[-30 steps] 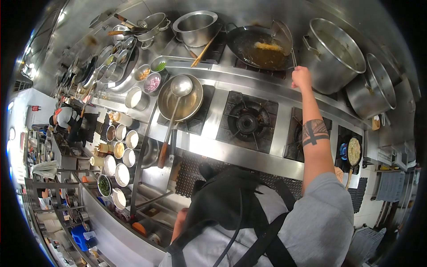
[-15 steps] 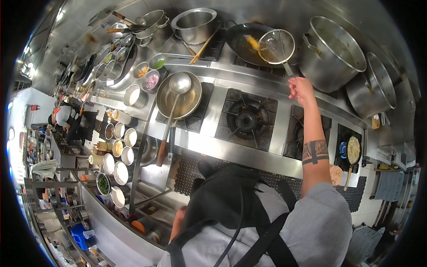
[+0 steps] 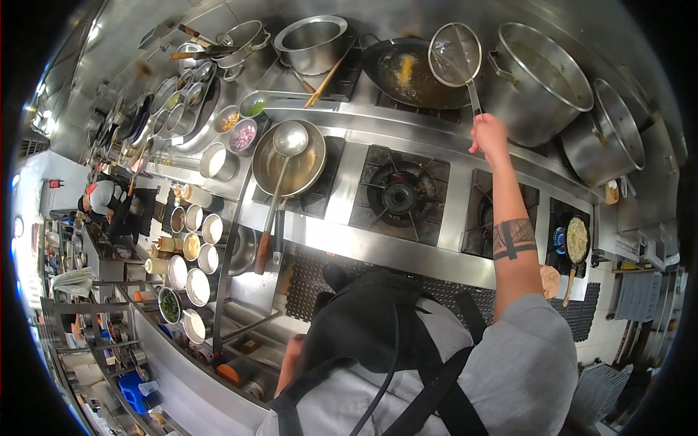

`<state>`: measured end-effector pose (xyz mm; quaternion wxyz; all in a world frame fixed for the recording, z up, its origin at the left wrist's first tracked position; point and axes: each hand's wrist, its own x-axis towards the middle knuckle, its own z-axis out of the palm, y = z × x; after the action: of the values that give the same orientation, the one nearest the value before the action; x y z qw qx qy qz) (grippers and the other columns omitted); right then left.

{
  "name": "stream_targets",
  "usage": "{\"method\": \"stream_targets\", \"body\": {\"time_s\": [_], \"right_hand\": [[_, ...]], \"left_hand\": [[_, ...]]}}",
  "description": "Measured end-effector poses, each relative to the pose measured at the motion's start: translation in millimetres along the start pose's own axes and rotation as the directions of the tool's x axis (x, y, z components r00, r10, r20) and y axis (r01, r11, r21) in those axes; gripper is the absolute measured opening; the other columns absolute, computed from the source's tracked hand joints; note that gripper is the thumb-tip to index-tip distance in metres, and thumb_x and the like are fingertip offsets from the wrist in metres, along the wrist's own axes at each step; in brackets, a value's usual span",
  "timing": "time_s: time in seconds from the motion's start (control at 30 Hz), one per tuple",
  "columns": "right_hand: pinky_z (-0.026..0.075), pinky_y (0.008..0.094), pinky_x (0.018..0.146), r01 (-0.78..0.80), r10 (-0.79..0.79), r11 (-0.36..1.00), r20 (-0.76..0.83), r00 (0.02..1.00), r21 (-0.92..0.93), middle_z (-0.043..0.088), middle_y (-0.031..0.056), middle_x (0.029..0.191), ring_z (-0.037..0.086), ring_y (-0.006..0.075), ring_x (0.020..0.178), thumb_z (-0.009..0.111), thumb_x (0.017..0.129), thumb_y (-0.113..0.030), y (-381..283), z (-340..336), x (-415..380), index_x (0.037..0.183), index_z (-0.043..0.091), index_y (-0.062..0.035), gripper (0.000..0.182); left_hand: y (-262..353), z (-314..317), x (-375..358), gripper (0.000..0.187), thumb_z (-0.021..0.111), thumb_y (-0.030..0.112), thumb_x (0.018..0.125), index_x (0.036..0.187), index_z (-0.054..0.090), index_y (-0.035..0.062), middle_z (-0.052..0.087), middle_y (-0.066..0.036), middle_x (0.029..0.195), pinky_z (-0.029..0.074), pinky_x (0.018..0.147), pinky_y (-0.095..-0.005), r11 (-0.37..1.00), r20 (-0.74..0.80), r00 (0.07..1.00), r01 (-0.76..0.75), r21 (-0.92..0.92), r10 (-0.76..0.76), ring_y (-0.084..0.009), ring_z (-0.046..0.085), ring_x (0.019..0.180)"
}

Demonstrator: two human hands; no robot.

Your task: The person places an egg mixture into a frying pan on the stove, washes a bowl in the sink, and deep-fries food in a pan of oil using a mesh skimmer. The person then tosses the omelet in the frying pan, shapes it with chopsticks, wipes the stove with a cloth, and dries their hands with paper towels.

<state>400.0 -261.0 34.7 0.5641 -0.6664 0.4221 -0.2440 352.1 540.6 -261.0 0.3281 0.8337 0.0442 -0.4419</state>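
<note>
My right hand (image 3: 489,136) is closed around the handle of a round wire-mesh strainer (image 3: 455,55). The strainer is over the right side of a dark wok (image 3: 378,61) on the back of the stove, and its mesh looks bare. In the wok's bubbling oil floats a golden piece of fried food (image 3: 405,70), to the left of the strainer. A large steel stockpot (image 3: 534,102) stands just right of the strainer. Down by my left side is my left hand (image 3: 294,349), mostly hidden by the black apron, fingers out of sight.
A steel pan (image 3: 313,174) with a ladle (image 3: 291,139) across it sits on the front left burner. At right, a small pan of food (image 3: 577,241) is beside a blue flame. Several containers (image 3: 197,287) line the left counter. A co-worker (image 3: 109,192) bends over far left.
My right hand has lifted the strainer up and away from the golden piece. That piece now lies apart in the oil, left of the strainer. My left hand stays low.
</note>
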Motion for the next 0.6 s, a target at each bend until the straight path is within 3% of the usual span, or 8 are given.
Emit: {"method": "stream_targets", "body": {"time_s": [0.1, 0.17, 0.3, 0.4, 0.47, 0.5, 0.6], "right_hand": [[0.049, 0.0347, 0.039, -0.003, 0.003, 1.000, -0.042, 0.999, 0.000, 0.054, 0.0063, 0.069, 0.049, 0.0152, 0.041, 0.047, 0.090, -0.007, 4.3, 13.9, 10.4, 0.093, 0.056, 0.0008, 0.012], [0.049, 0.0354, 0.039, -0.018, 0.019, 1.000, -0.058, 0.998, 0.015, 0.055, 0.0068, 0.069, 0.049, 0.0158, 0.041, 0.046, 0.089, -0.005, 6.4, 26.4, 15.3, 0.092, 0.056, 0.0006, 0.012], [0.050, 0.0369, 0.039, -0.099, 0.100, 0.988, 0.004, 0.995, 0.121, 0.055, 0.0078, 0.068, 0.050, 0.0167, 0.042, 0.047, 0.086, -0.002, 13.4, 60.5, 24.1, 0.089, 0.055, 0.0002, 0.009], [0.052, 0.0378, 0.042, -0.165, 0.153, 0.962, 0.071, 0.986, 0.218, 0.055, 0.0075, 0.067, 0.051, 0.0166, 0.045, 0.050, 0.085, -0.002, 11.2, 87.6, 25.8, 0.083, 0.054, -0.0002, 0.005], [0.053, 0.0388, 0.047, -0.287, 0.235, 0.898, 0.189, 0.954, 0.334, 0.055, 0.0067, 0.066, 0.051, 0.0163, 0.048, 0.053, 0.086, -0.002, 5.9, 103.2, 27.2, 0.079, 0.055, -0.0009, 0.007], [0.052, 0.0364, 0.052, -0.325, 0.261, 0.869, 0.213, 0.941, 0.372, 0.054, 0.0053, 0.065, 0.050, 0.0146, 0.050, 0.057, 0.086, -0.003, 6.4, 108.9, 29.8, 0.077, 0.056, -0.0025, 0.009], [0.048, 0.0328, 0.054, -0.364, 0.229, 0.764, 0.303, 0.925, 0.533, 0.055, 0.0032, 0.064, 0.048, 0.0122, 0.049, 0.060, 0.087, -0.004, 13.7, 114.0, 38.0, 0.075, 0.056, -0.0050, 0.012]], "left_hand": [[4.2, 0.9, -5.7, 0.041, 0.068, 0.030, 0.087, 0.109, 0.069, -0.0045, 0.073, -0.014, 0.103, 0.051, 0.085, -0.0327, 0.998, -0.059, 0.998, 0.020, 0.056, -0.017, -0.0194, 0.067, 0.095], [-11.7, 5.2, -1.5, 0.041, 0.068, 0.031, 0.087, 0.109, 0.069, -0.0040, 0.073, -0.015, 0.103, 0.051, 0.085, -0.0331, 0.995, 0.007, 0.999, 0.040, -0.087, -0.040, -0.0193, 0.068, 0.096], [-33.6, 10.7, 0.1, 0.042, 0.067, 0.032, 0.088, 0.109, 0.069, -0.0037, 0.073, -0.016, 0.105, 0.052, 0.085, -0.0338, 0.994, 0.029, 0.999, 0.022, -0.110, -0.018, -0.0195, 0.068, 0.096], [-38.2, 9.2, -5.8, 0.042, 0.066, 0.032, 0.088, 0.109, 0.068, -0.0042, 0.072, -0.017, 0.106, 0.052, 0.085, -0.0349, 0.998, 0.003, 0.998, -0.068, 0.005, 0.068, -0.0206, 0.068, 0.098], [-51.7, 9.7, -1.8, 0.040, 0.064, 0.031, 0.088, 0.109, 0.068, -0.0030, 0.072, -0.016, 0.105, 0.051, 0.086, -0.0358, 0.941, 0.029, 0.958, -0.285, 0.182, 0.284, -0.0238, 0.068, 0.099], [-51.5, 9.6, -3.3, 0.040, 0.064, 0.031, 0.088, 0.109, 0.068, -0.0030, 0.072, -0.016, 0.105, 0.051, 0.086, -0.0358, 0.941, 0.027, 0.958, -0.284, 0.182, 0.284, -0.0238, 0.068, 0.099], [-44.1, 9.7, -11.6, 0.040, 0.065, 0.032, 0.086, 0.110, 0.069, 0.0006, 0.072, -0.016, 0.106, 0.051, 0.087, -0.0360, 0.993, -0.023, 0.998, -0.052, 0.111, 0.055, -0.0261, 0.069, 0.101]]}}
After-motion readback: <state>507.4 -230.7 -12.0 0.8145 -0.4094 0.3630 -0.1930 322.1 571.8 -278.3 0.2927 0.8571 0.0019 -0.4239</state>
